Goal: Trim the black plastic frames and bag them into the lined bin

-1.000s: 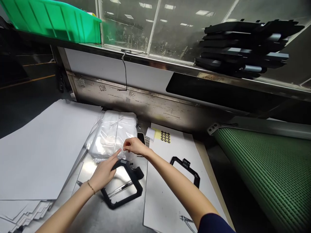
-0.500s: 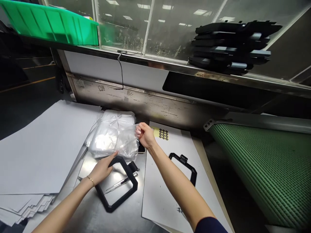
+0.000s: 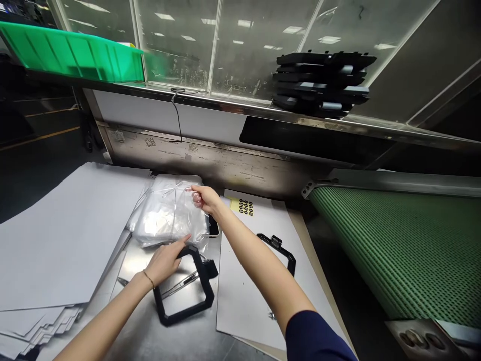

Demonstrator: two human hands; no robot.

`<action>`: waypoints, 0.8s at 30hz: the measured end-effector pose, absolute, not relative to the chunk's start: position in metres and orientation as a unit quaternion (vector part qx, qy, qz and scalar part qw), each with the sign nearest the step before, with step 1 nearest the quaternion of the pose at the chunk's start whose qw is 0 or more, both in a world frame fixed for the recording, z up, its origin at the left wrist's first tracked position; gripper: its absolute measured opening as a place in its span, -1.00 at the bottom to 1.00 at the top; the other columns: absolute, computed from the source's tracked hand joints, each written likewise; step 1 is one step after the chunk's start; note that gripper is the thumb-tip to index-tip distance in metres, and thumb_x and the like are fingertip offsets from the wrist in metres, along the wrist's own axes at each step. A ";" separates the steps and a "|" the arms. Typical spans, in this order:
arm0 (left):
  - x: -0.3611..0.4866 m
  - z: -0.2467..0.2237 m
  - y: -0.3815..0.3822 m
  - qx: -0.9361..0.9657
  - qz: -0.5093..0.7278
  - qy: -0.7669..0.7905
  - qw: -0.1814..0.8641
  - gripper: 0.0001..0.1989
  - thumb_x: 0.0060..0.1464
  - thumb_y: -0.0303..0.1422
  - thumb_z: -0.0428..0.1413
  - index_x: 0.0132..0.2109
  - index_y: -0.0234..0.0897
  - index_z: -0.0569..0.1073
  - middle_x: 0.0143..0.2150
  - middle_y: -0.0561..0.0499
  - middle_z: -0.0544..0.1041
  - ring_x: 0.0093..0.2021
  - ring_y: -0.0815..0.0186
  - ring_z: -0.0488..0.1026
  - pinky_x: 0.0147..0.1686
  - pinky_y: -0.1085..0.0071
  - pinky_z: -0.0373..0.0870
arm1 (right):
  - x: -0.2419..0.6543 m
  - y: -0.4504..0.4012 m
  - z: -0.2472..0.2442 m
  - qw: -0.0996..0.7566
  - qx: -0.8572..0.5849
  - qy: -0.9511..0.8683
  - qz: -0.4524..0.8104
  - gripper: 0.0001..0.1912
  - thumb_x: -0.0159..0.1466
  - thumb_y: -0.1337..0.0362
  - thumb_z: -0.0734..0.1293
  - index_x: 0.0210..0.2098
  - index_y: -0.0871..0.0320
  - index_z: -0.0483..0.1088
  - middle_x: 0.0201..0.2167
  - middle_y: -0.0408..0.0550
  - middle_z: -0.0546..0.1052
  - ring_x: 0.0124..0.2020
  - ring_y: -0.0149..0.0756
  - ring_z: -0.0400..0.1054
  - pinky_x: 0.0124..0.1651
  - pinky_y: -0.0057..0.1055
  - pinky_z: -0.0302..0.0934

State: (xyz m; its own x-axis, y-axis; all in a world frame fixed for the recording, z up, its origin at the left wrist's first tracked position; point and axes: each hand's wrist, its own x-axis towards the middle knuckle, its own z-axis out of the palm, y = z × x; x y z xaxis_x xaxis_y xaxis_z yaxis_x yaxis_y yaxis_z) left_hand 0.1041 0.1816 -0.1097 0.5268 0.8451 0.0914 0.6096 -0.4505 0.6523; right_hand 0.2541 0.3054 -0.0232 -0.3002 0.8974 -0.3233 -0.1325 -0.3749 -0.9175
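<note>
My left hand [image 3: 165, 263] is closed on the upper left corner of a black octagonal plastic frame [image 3: 188, 314], its index finger stretched towards the bags. Through the frame's opening a pair of tweezers [image 3: 182, 284] shows on the metal table. My right hand [image 3: 206, 198] pinches the thin film of a clear plastic bag [image 3: 195, 223] at the right side of a stack of clear bags [image 3: 160, 213]. A second black frame [image 3: 289, 258] lies on white sheets beyond my right forearm, which hides part of it.
White sheets [image 3: 71, 230] are piled at the left. A yellow sticker sheet [image 3: 240, 205] lies right of the bags. A green conveyor belt [image 3: 391, 240] runs along the right. On the shelf stand a green bin [image 3: 86, 57] and stacked black parts [image 3: 319, 82].
My right hand has moved left over the bag stack with the film in its fingers. My left hand and the black frame have shifted slightly right, and the frame has turned. The camera view has shifted.
</note>
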 end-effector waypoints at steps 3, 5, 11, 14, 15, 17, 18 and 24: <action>0.097 -0.102 0.174 0.827 0.222 0.436 0.276 -0.82 0.04 -0.42 -0.02 -0.16 -0.27 0.35 0.08 -0.08 0.28 -0.09 0.23 0.34 -0.15 0.17 0.31 | 0.249 0.314 -0.015 0.369 -0.458 -0.401 0.702 -0.74 0.23 0.22 0.16 -0.15 0.25 0.24 -0.23 -0.04 0.36 -0.31 -0.37 0.30 -0.30 -0.34 0.25; 0.088 -0.097 0.174 0.808 0.250 0.467 0.258 -0.81 0.05 -0.43 -0.04 -0.15 -0.28 0.33 0.13 -0.09 0.20 -0.06 0.21 0.31 -0.13 0.16 0.29 | 0.248 0.318 -0.015 0.363 -0.459 -0.395 0.708 -0.74 0.23 0.22 0.16 -0.14 0.25 0.24 -0.22 -0.03 0.35 -0.29 -0.35 0.30 -0.28 -0.32 0.25; 0.073 -0.109 0.205 0.788 0.233 0.496 0.282 -0.76 0.01 -0.41 0.01 -0.11 -0.28 0.32 0.17 -0.10 0.13 0.01 0.14 0.24 -0.09 0.07 0.24 | 0.250 0.319 -0.009 0.357 -0.440 -0.409 0.715 -0.79 0.23 0.25 0.16 -0.22 0.27 0.26 -0.35 -0.10 0.37 -0.44 -0.46 0.29 -0.44 -0.46 0.24; 0.073 -0.120 0.217 0.782 0.207 0.497 0.313 -0.73 -0.01 -0.40 0.03 -0.10 -0.28 0.33 0.16 -0.10 0.16 0.06 0.10 0.19 -0.04 0.02 0.18 | 0.264 0.309 0.017 0.404 -0.396 -0.431 0.703 -0.80 0.25 0.25 0.14 -0.33 0.28 0.27 -0.58 -0.24 0.27 -0.69 -0.61 0.10 -0.67 -0.63 0.04; 0.072 -0.121 0.218 0.777 0.205 0.501 0.321 -0.72 -0.01 -0.40 0.03 -0.09 -0.27 0.32 0.17 -0.10 0.15 0.06 0.09 0.19 -0.04 0.01 0.17 | 0.272 0.302 0.029 0.429 -0.375 -0.439 0.695 -0.79 0.25 0.25 0.13 -0.36 0.28 0.27 -0.65 -0.29 0.19 -0.74 -0.64 -0.01 -0.72 -0.66 -0.07; 0.069 -0.119 0.215 0.767 0.209 0.507 0.333 -0.70 0.00 -0.40 0.03 -0.06 -0.25 0.30 0.18 -0.10 0.13 0.07 0.09 0.17 -0.02 0.00 0.14 | 0.292 0.284 0.048 0.480 -0.332 -0.452 0.674 -0.79 0.24 0.24 0.13 -0.39 0.25 0.27 -0.71 -0.35 0.05 -0.78 -0.66 -0.19 -0.75 -0.67 -0.26; 0.066 -0.116 0.212 0.762 0.215 0.509 0.338 -0.70 0.00 -0.40 0.02 -0.06 -0.24 0.30 0.19 -0.09 0.10 0.08 0.09 0.16 -0.02 0.01 0.13 | 0.303 0.273 0.054 0.502 -0.317 -0.458 0.662 -0.81 0.22 0.23 0.16 -0.41 0.24 0.27 -0.72 -0.35 0.02 -0.77 -0.67 -0.22 -0.74 -0.67 -0.31; 0.058 -0.088 0.157 0.689 0.272 0.557 0.376 -0.70 -0.05 -0.31 0.03 -0.12 -0.30 0.32 0.15 -0.15 0.12 0.12 0.04 0.05 0.04 0.12 0.03 | 0.345 0.203 0.031 0.519 -0.320 -0.474 0.635 -0.74 0.05 0.15 0.30 -0.41 0.25 0.30 -0.73 -0.34 0.01 -0.74 -0.64 -0.24 -0.70 -0.62 -0.36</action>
